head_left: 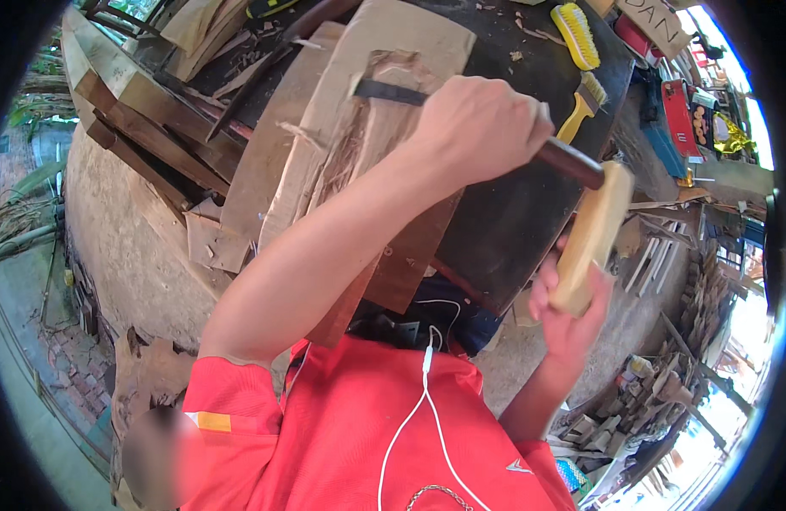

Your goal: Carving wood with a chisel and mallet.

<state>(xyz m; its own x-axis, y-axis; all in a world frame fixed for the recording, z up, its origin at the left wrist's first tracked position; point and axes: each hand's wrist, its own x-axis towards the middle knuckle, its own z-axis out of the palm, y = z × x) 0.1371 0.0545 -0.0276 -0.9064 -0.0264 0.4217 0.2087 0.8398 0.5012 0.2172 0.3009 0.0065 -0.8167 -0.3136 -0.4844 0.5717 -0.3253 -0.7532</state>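
Note:
My left hand (487, 128) is wrapped around the dark handle (572, 163) of a chisel. The flat dark chisel blade (389, 91) lies across a rough recess cut into a pale wooden board (414, 34). Splintered wood fibres (346, 157) run along the carved part, partly behind my forearm. My right hand (572, 298), slightly blurred, grips the lower end of a pale wooden mallet (596, 234). The mallet's upper end is at the butt of the chisel handle; whether they touch, I cannot tell.
A yellow scrubbing brush (574, 36) and a yellow-handled paintbrush (583, 106) lie on the dark tabletop (504, 226). Wooden offcuts (129, 128) crowd the left side. A red box (678, 119) sits at the far right. A white earphone cord (427, 362) hangs over my shirt.

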